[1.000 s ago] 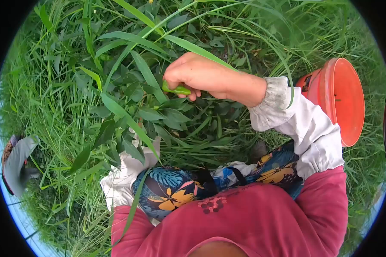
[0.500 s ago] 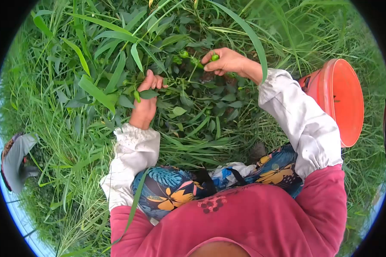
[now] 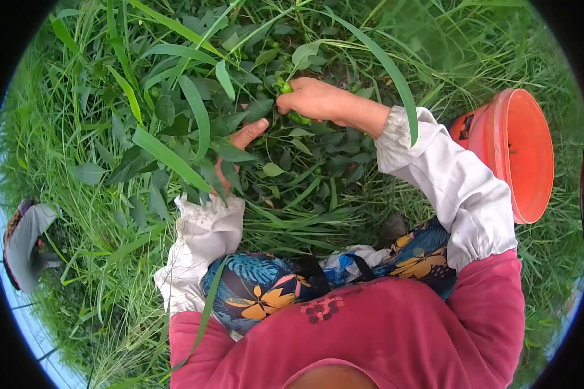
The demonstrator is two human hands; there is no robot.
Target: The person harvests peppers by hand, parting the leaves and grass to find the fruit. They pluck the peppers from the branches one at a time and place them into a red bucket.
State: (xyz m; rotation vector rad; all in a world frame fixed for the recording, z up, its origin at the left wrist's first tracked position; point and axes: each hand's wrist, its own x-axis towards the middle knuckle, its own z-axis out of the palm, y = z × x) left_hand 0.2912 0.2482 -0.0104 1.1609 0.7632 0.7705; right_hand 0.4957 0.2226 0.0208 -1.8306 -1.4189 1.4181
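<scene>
My right hand [image 3: 315,100] is closed at the top of the pepper plant, its fingertips pinching a small green pepper [image 3: 285,87]. More green peppers [image 3: 299,118] show just under that hand. To its left, my left hand [image 3: 248,134] reaches in among the leaves with one digit stretched out and apart from the rest. Leaves cover most of its palm and other fingers, and I see nothing held in it. The pepper plant's dark leaves [image 3: 282,139] spread around and below both hands.
An orange-red bucket [image 3: 527,155] lies tilted in the grass at the right, its mouth facing right. Long grass blades [image 3: 376,55] arch over the plant. At the far left a person in grey [image 3: 32,240] is bent over. My patterned knees [image 3: 253,285] are close to the plant.
My right hand has moved left to another part of the plant. My left hand has shifted slightly right, deeper behind leaves, and the pepper beside it is now out of sight.
</scene>
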